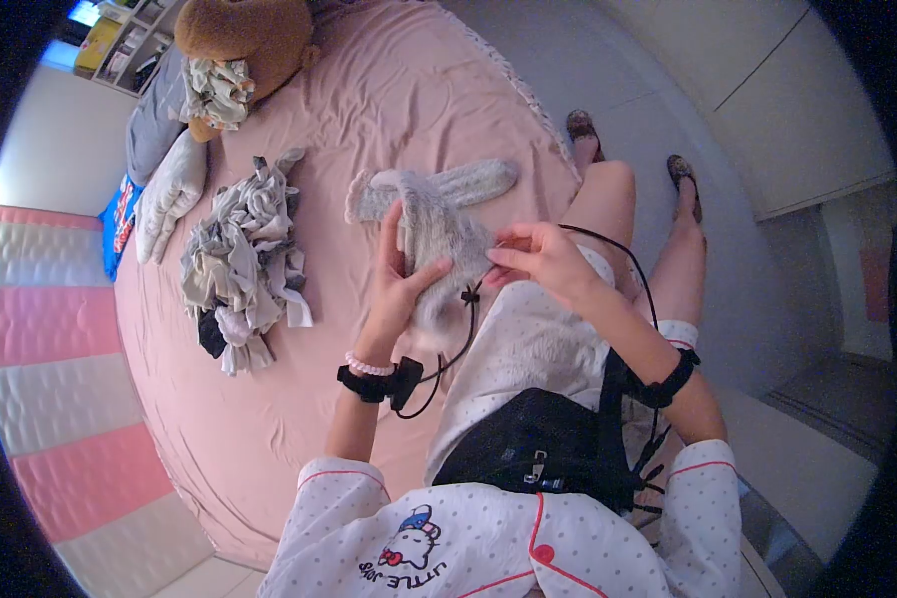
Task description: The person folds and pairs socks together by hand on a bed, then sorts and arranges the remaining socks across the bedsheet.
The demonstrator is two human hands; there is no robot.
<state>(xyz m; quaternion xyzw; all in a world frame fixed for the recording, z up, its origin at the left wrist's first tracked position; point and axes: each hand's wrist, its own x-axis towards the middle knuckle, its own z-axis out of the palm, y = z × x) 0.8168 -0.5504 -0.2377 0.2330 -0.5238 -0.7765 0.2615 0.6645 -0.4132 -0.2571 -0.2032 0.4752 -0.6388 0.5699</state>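
So the fuzzy grey sock (441,234) (looks like one, anyway) is being held up over the pink bed (349,419), right in front of the person's lap. The left hand (401,279) is gripping it from the side, thumb lying across the front and fingers spreading up along the edge, and the right hand (543,261) is pinching its other edge between thumb and fingertips. A second fuzzy sock (483,179) is lying on the sheet just behind it, partly getting covered. As for stuff in the way: a thin black cable (468,334) is dangling right by the held sock's lower end, with a little clip (470,296) sitting near the right hand, and another black cable (643,274) is looping past the right forearm. Black straps are wrapping both wrists, and a black bag (528,439) is taking up the lap. Over to the left, well apart from the hands, a messy heap of grey and white fabric (239,249) is sprawling on the bed. Beyond that, a white pillow (172,194) and a grey pillow (156,115) are lining the edge, and a brown plush (249,35) is sitting up top with another crumpled bundle (219,95) resting against it.
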